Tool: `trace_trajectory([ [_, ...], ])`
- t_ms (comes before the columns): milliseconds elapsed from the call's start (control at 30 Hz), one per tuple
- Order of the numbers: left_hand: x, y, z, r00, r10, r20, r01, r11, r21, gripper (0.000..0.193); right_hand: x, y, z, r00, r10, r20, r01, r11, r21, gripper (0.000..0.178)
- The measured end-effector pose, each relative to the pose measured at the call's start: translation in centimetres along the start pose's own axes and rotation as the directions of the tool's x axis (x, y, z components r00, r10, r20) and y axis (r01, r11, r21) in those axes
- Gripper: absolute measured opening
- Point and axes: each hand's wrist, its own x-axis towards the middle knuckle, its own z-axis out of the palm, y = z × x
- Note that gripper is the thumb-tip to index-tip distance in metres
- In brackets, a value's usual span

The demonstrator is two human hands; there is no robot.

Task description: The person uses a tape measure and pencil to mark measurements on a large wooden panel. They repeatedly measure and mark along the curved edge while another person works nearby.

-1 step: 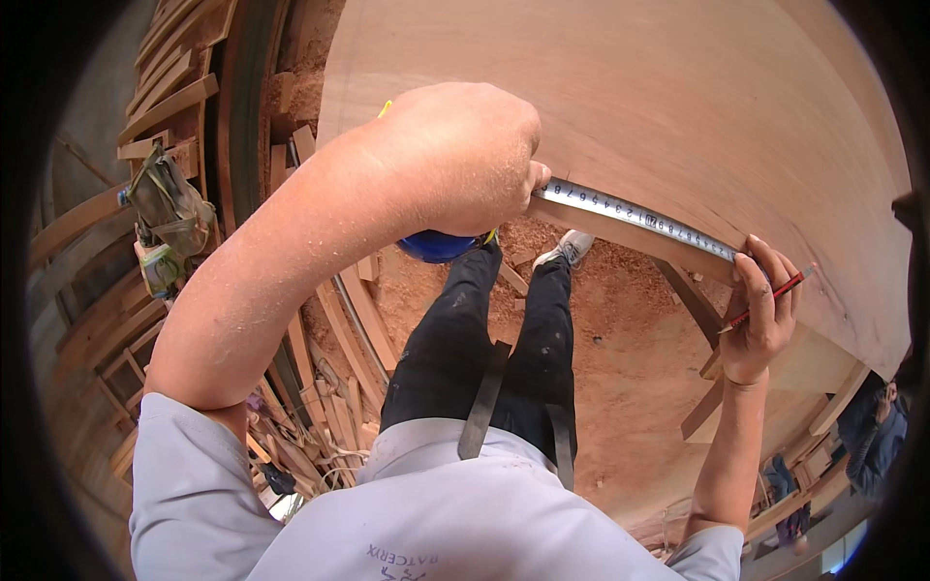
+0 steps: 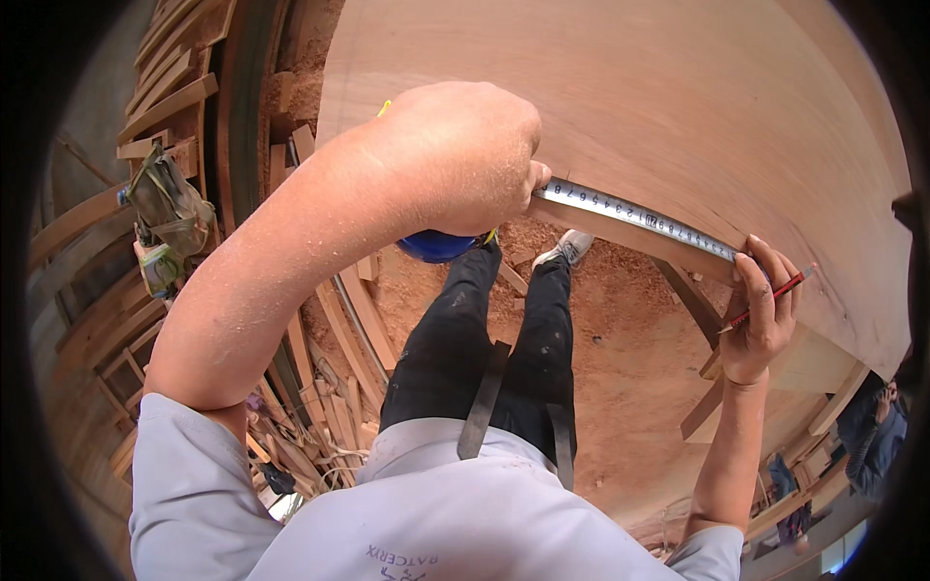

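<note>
A steel tape measure blade [image 2: 639,218] stretches along the near edge of a large wooden sheet [image 2: 620,97], marked side up. My left hand [image 2: 475,160] is closed at the blade's left part, its thumb pressing on it; the back of the hand hides most of the grip. Below that wrist shows a round blue piece [image 2: 438,246] with yellow trim, apparently the tape's case, mostly covered by my arm. At the blade's right end, my right hand [image 2: 760,315] pinches the tape at the sheet's edge. A red and black pencil [image 2: 767,302] is held between its fingers, tip pointing left.
Lumber offcuts [image 2: 334,407] lie at my left, with stacked wood strips [image 2: 174,87] farther off. A camouflage-coloured bag [image 2: 167,208] hangs among them. Reddish sawdust covers the floor [image 2: 630,387]. Wooden supports [image 2: 704,412] stand under the sheet. Another person [image 2: 872,436] is at the far right.
</note>
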Motion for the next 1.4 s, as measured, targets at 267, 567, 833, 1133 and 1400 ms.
trace_trajectory([
  [267,0.20,0.13,-0.76,0.999,0.011,0.039,-0.012,1.000,0.003,0.041,0.00,0.01,-0.10,1.000,-0.013,0.009,0.013,1.000,-0.021,0.027],
  [567,0.57,-0.33,-0.71,0.998,0.032,0.045,-0.032,0.999,0.008,0.038,0.19,-0.16,0.11,1.000,-0.021,0.016,0.022,1.000,-0.017,0.028],
  [833,0.64,-0.17,-0.76,0.998,0.006,0.065,-0.007,1.000,0.008,0.039,0.04,-0.29,-0.03,1.000,-0.005,0.022,0.006,1.000,-0.027,0.028],
  [1133,0.74,-0.43,-0.73,0.998,0.028,0.060,-0.027,0.999,-0.021,0.039,-0.09,0.00,0.07,1.000,-0.019,0.016,0.020,0.999,-0.029,0.028],
  [1400,0.74,-0.45,-0.62,0.998,0.023,0.051,-0.022,1.000,-0.013,0.038,-0.21,-0.05,0.23,1.000,0.001,0.008,-0.001,0.999,-0.035,0.025],
])
